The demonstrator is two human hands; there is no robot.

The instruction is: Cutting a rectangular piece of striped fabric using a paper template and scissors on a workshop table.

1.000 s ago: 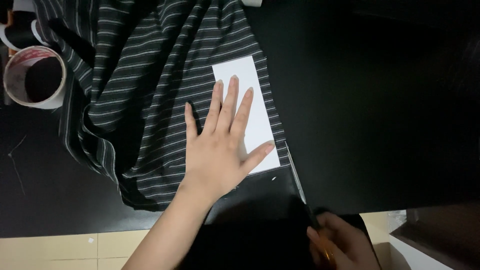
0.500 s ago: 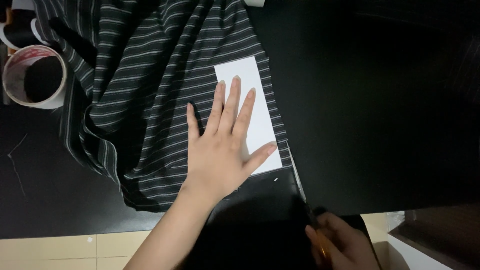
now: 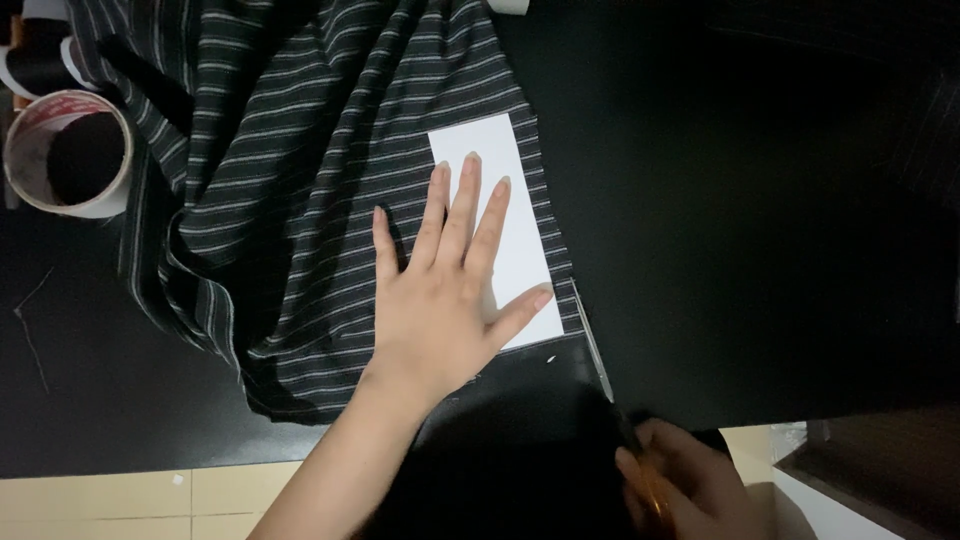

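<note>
Change: almost nothing moves since a moment ago. The left hand [image 3: 445, 300] stays flat in the same spot, and the white card [image 3: 498, 235] stays under it.
What that means: the cloth is being held still while the cut goes on along the card's right edge.
Left hand: its fingers [image 3: 462, 205] are spread wide and open, pressing down on the white card and on the striped cloth [image 3: 300, 180]. It grips nothing.
Right hand: the right hand [image 3: 690, 485] sits below and to the right of the white card, closed around the orange handle of the scissors [image 3: 605, 375].
Scissors: the thin blades point up toward the card's bottom right corner, just beside the cloth edge.
White card: it lies on the striped cloth, near the cloth's right edge.
Things around: a roll of tape [image 3: 68, 152] stands far left of the card, touching the cloth's left side. The black surface [image 3: 760, 220] spreads out to the right of the card.
In the way: the cloth is bunched in big folds left of the card. It is very dark by the scissors, so the blade tips are hard to see.
</note>
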